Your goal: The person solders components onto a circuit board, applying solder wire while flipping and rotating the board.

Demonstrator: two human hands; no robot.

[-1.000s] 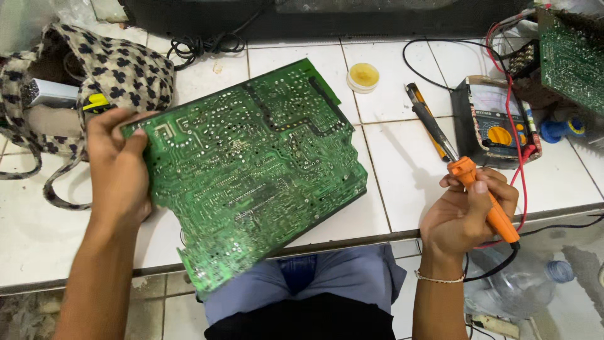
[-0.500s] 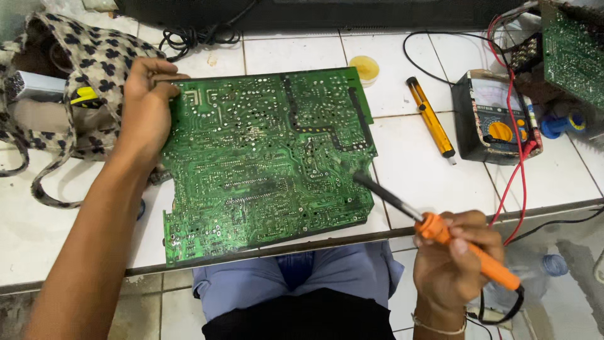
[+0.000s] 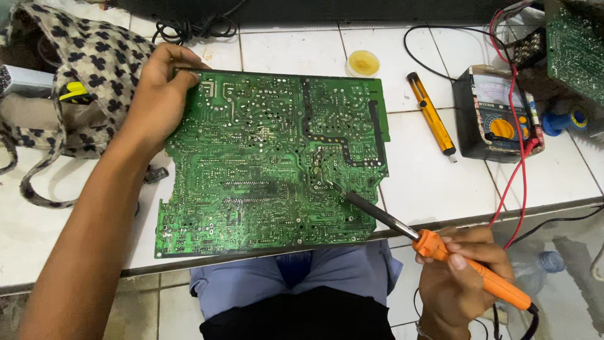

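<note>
Head view, nearest you at the lower right of the frame: your right hand is closed around the orange handle of one soldering iron, whose dark tip rests on the solder side of the circuit board, right of its centre. That single large green board lies flat across the middle of the white tiled counter, its near edge overhanging your lap. Your left hand grips the board's upper left corner, fingers curled over the far edge.

Right of the board lies one yellow desoldering pump, and beyond it at the right stands one multimeter with a red lead trailing down off the counter. One small round tin of yellowish paste sits open at the top centre. A second green board shows in the upper right corner. At the upper left sits one patterned fabric bag, open, holding a grey object and a yellow-and-black tool, too hidden to identify.
</note>
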